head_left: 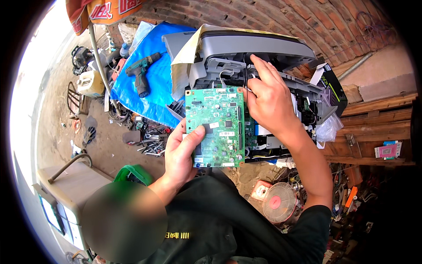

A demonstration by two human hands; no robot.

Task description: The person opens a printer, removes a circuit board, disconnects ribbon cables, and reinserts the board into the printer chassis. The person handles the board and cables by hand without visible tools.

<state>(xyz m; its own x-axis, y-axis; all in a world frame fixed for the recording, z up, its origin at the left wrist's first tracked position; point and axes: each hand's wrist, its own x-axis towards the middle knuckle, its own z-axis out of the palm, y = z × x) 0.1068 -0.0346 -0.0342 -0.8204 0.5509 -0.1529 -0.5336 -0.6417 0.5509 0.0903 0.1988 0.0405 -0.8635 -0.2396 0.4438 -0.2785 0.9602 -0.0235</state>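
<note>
A green circuit board (220,127) stands in front of an opened grey printer (259,46), its component side facing me. My left hand (180,149) grips the board's left edge, thumb on its face and fingers behind. At the board's upper right corner, my right hand (270,94) has its thumb and index finger pinched around a thin black cable (245,77). Its other fingers stretch up toward the underside of the printer's raised grey top. A thin white cable (224,75) runs by the board's top edge. The board hides part of the printer's inside.
A cordless drill (141,72) lies on a blue tarp (160,44) at the left. Wrenches and other tools (154,143) litter the ground below it. A round fan (280,202) stands at the lower right, near a wooden crate (378,127). A brick wall (281,17) rises behind.
</note>
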